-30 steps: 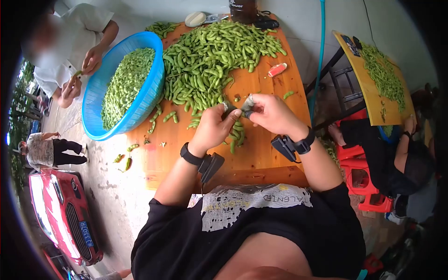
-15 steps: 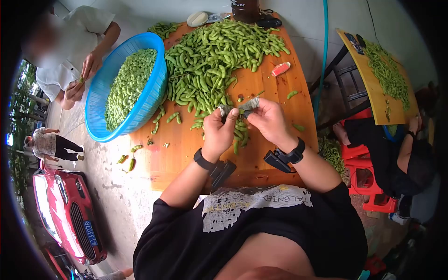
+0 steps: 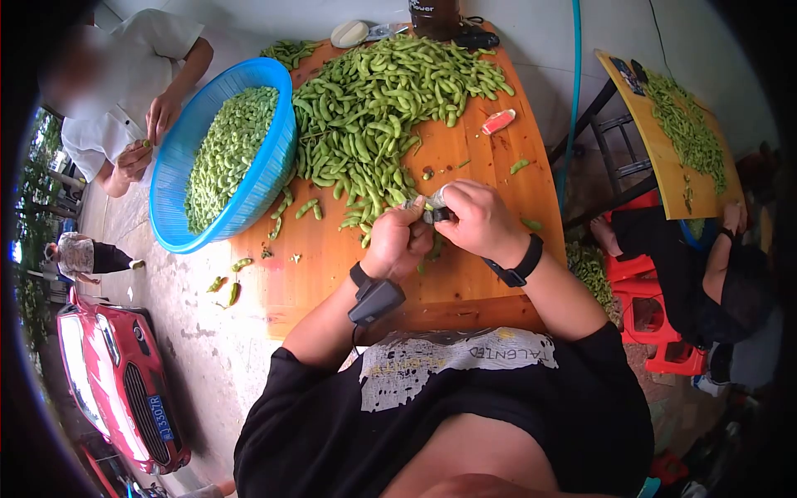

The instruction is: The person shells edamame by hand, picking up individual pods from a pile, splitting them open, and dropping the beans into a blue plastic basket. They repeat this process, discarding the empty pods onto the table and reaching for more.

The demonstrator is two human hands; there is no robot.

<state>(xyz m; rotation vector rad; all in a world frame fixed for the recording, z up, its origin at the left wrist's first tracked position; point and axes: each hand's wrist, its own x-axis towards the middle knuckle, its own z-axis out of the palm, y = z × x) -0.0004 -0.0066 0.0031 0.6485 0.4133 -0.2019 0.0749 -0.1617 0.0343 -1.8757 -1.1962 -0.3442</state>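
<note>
My left hand and my right hand meet fingertip to fingertip over the near edge of the heap of green soybean pods. Both have their fingers closed in a pinch. A greyish wrap shows at the right fingertips, with a small black piece just below it between the hands. I cannot tell what the fingers pinch. Left of the heap, a big blue plastic basket holds many shelled green beans.
A red-and-white packet and stray pods lie on the wooden table. A dark container stands at the back. At left, a person's hands work beside the basket. Another person sits by a second table with pods, near red stools.
My hands have come closer together and the left has turned, its fingers curling inward. The right wrist has rotated. A walking person in the background has shifted slightly.
</note>
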